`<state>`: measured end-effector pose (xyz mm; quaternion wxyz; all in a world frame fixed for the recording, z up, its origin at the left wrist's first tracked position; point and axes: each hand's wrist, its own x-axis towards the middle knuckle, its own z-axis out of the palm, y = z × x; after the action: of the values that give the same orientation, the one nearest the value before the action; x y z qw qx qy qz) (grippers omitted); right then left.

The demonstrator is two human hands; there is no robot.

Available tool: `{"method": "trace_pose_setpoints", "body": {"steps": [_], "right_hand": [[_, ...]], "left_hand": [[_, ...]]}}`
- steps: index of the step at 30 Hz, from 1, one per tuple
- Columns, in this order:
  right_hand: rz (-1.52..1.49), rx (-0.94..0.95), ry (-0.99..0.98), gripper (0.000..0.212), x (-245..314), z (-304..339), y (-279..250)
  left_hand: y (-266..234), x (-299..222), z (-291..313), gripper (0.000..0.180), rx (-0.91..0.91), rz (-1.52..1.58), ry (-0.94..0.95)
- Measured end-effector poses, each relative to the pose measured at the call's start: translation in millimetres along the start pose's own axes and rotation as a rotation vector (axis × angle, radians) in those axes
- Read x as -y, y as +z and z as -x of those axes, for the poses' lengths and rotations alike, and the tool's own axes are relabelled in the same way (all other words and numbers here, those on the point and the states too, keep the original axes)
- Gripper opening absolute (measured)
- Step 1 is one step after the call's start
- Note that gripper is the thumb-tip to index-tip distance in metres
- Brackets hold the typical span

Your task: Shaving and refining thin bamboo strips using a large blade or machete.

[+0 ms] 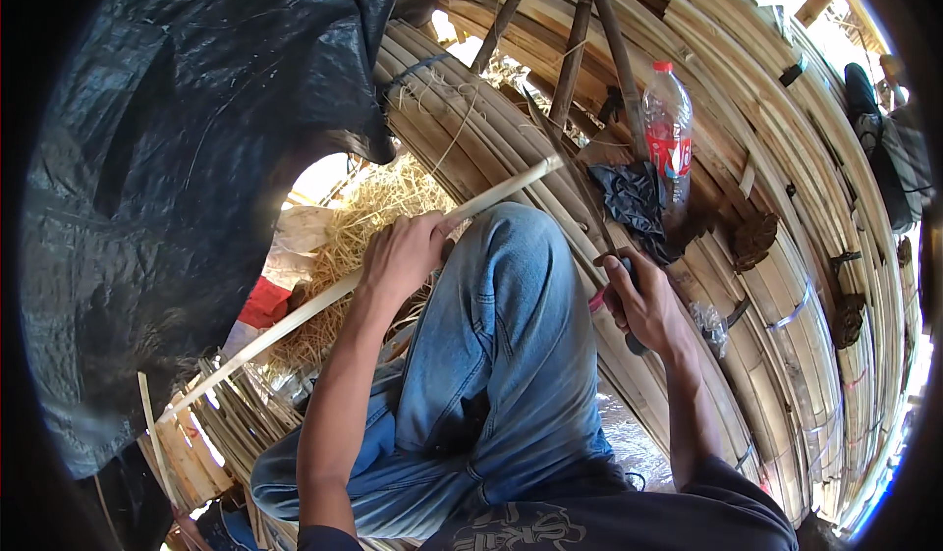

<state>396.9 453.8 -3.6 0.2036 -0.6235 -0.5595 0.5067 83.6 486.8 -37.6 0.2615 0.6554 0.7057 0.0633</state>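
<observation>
Blue denim trouser leg (501,296), knee bent, centre of frame. Left hand (405,256), clamped on long, flat, pale wooden strip (501,193); strip extends both sides of the grip, its covered section hidden. Lower-left end hard to make out. Long axis diagonal, lower left to upper centre. Right hand (643,301), centre right, wrapped round dark handle (637,344), partly hidden by fingers. Beyond: clear plastic bottle (668,119), red cap, upper right; black plastic sheeting (187,158), upper left, cut off by fisheye rim.

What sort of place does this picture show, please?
Probably a bamboo or wood workshop: long, pale brown, woody slats lie in tied bundles, thin, yellow, strawlike shavings are heaped nearby, and the left hand grips a long, pale, woody strip.
</observation>
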Motion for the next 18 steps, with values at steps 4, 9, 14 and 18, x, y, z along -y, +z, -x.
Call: {"method": "trace_pose_setpoints", "body": {"steps": [4, 9, 14, 18], "right_hand": [[-0.045, 0.045, 0.029, 0.044, -6, 7, 2], [-0.049, 0.053, 0.047, 0.044, -10, 21, -4], [-0.021, 0.07, 0.041, 0.045, -10, 30, -4], [0.001, 0.08, 0.055, 0.046, -12, 34, -6]], "left_hand": [[-2, 5, 5, 0.052, -0.019, -0.08, 0.002], [-6, 2, 2, 0.055, 0.051, -0.011, -0.036], [-2, 9, 2, 0.057, 0.021, -0.016, -0.015], [-1, 8, 1, 0.06, 0.023, -0.017, -0.024]]}}
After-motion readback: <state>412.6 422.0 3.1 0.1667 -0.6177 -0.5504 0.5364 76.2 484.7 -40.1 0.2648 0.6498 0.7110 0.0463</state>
